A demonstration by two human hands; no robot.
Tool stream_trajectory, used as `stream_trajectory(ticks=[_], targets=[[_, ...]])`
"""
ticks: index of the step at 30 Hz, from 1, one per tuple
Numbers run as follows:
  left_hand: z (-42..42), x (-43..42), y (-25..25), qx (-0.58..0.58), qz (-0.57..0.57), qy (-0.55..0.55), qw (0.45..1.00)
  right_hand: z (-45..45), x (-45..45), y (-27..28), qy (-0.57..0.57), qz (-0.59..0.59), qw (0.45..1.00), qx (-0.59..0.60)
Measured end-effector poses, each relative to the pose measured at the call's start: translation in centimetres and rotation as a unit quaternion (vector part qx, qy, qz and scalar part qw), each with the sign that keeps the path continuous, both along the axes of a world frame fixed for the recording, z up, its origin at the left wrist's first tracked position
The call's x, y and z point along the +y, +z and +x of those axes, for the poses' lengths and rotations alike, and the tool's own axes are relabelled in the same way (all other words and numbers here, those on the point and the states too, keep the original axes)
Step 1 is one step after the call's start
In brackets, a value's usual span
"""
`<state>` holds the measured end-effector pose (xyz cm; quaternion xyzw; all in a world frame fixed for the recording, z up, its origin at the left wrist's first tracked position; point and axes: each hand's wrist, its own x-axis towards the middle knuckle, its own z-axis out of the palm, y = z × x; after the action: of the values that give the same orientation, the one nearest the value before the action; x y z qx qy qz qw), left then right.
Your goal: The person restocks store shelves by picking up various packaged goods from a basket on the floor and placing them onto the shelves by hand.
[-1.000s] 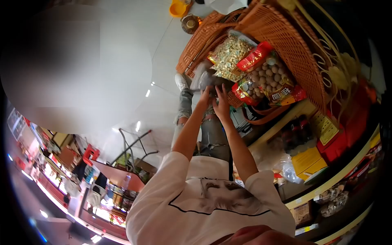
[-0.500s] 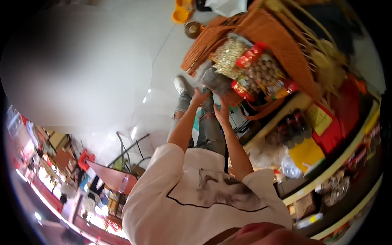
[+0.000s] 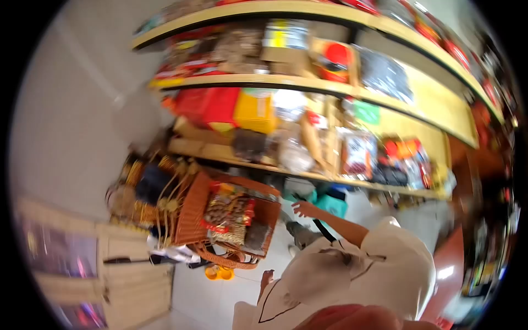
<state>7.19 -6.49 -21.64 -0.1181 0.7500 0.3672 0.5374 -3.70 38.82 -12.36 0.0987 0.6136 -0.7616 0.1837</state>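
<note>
1. Head view, center: The right hand (image 3: 302,208) of a person in a white T-shirt (image 3: 352,286) reaches out below the stocked shelves, its fingers spread apart in an open grip with nothing visible in its hold. It hangs just beside the right edge of a woven orange-brown basket (image 3: 190,214), near a teal item (image 3: 331,204) under the lowest shelf board (image 3: 247,163).

2. Head view, lower center: The left hand (image 3: 267,278) shows only in part beside the shirt, below the right end of the basket and apart from it. How far its fingers are open, and whether they hold anything, one cannot tell.

3. Head view, left of center: The basket sits below the left part of the shelves, loaded with a red-trimmed packet of brown round goods (image 3: 223,212), a packet of pale pieces (image 3: 228,235) and a dark gray bag (image 3: 256,236). The pale packet lies between the other two, toward the woven handle (image 3: 228,261) on the basket's lower side.

4. Head view, upper center: A red box (image 3: 221,107) and a yellow box (image 3: 254,111) stand side by side on the shelving, with a clear plastic bag (image 3: 297,157) to their lower right. Motion blur softens the labels.

5. Head view, lower left: An orange-yellow object (image 3: 219,273) rests on the pale floor (image 3: 214,297) just below the handle, well apart from a light-colored door (image 3: 135,269).
</note>
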Motion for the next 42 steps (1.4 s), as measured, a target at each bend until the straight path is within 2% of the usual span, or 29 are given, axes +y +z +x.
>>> stream_trajectory(ticks=[1, 3, 4, 5, 6, 7, 8, 9, 10, 12, 14, 16, 17, 18, 19, 20, 23, 24, 26, 28, 33, 36, 38, 39, 42], targets=[[-0.2, -0.6, 0.6, 0.008, -0.018, -0.079, 0.997, 3.3, 0.4, 2.3, -0.089, 0.16, 0.981, -0.07], [-1.8, 1.3, 2.0, -0.015, -0.036, 0.047, 0.998, 13.0, 4.2, -3.4, -0.106, 0.406, 0.905, -0.07], [-2.4, 2.2, 2.6, -0.011, -0.043, 0.077, 0.996, 19.4, 6.1, -9.0, -0.184, 0.304, 0.919, -0.172], [-3.1, 2.8, 2.9, -0.003, -0.043, 0.079, 0.996, 25.8, 7.5, -16.9, -0.162, 0.582, 0.797, -0.031], [-3.8, 3.8, 3.2, 0.004, -0.042, 0.078, 0.996, 31.5, 9.0, -18.4, -0.014, 0.63, 0.764, -0.139], [-4.8, 5.1, 2.9, 0.009, -0.035, 0.073, 0.997, 36.7, 8.8, -16.5, 0.026, 0.681, 0.718, -0.14], [-5.5, 6.6, 2.9, 0.018, -0.023, 0.069, 0.997, 42.5, 8.6, -21.2, -0.126, 0.629, 0.715, -0.278], [-6.1, 8.1, 3.0, 0.028, -0.011, 0.064, 0.997, 44.8, 8.0, -12.8, -0.179, 0.392, 0.809, -0.401], [-6.5, 9.3, 2.8, 0.036, 0.004, 0.063, 0.997, 46.6, 6.2, -7.8, -0.379, 0.238, 0.735, -0.509], [-6.9, 12.7, 2.6, 0.053, 0.048, 0.06, 0.996, 53.7, 5.8, -12.5, -0.299, 0.182, 0.753, -0.558], [-6.7, 16.2, 2.3, 0.078, 0.084, 0.038, 0.993, 56.1, 4.3, -10.8, -0.253, 0.18, 0.773, -0.554], [-6.1, 20.7, 1.8, 0.115, 0.047, -0.033, 0.992, 58.5, 4.1, -11.8, -0.214, 0.206, 0.846, -0.443], [-5.8, 23.2, 1.7, 0.14, 0.005, -0.083, 0.987, 56.0, 4.7, -5.3, -0.326, 0.076, 0.829, -0.448], [-4.7, 25.7, 1.8, 0.151, 0.018, -0.11, 0.982, 55.1, 5.8, -4.2, -0.364, 0.05, 0.781, -0.504], [-3.8, 27.4, 2.0, 0.161, 0.028, -0.136, 0.977, 55.4, 6.8, -5.3, -0.374, 0.027, 0.802, -0.464], [-3.3, 29.3, 2.0, 0.141, 0.02, -0.165, 0.976, 55.6, 8.0, -5.1, -0.387, 0.038, 0.814, -0.432], [0.9, 34.3, 4.6, 0.152, 0.037, -0.161, 0.974, 55.7, 12.7, -3.9, -0.414, 0.037, 0.837, -0.357], [2.2, 36.1, 5.2, 0.146, 0.038, -0.156, 0.976, 55.5, 14.4, -3.1, -0.41, 0.039, 0.834, -0.368], [5.0, 37.7, 5.7, 0.169, 0.064, -0.095, 0.979, 56.2, 17.7, -4.8, -0.453, -0.022, 0.819, -0.351], [7.2, 38.2, 6.4, 0.181, 0.076, -0.043, 0.98, 55.4, 20.6, -4.4, -0.453, -0.01, 0.824, -0.34], [9.9, 34.3, 5.4, 0.112, -0.013, 0.036, 0.993, 50.9, 25.9, -2.2, -0.436, -0.068, 0.848, -0.294], [10.7, 31.7, 4.8, 0.058, -0.065, 0.085, 0.993, 47.9, 28.4, -1.5, -0.392, -0.067, 0.875, -0.277], [11.1, 30.3, 4.1, 0.03, -0.084, 0.108, 0.99, 45.7, 29.8, -1.0, -0.39, -0.042, 0.869, -0.302], [11.0, 29.5, 3.0, 0.04, -0.048, 0.098, 0.993, 44.7, 30.5, -0.6, -0.393, -0.026, 0.864, -0.312], [10.9, 30.1, 2.9, 0.018, -0.088, 0.103, 0.991, 43.0, 32.2, 1.6, -0.388, -0.018, 0.872, -0.299]])
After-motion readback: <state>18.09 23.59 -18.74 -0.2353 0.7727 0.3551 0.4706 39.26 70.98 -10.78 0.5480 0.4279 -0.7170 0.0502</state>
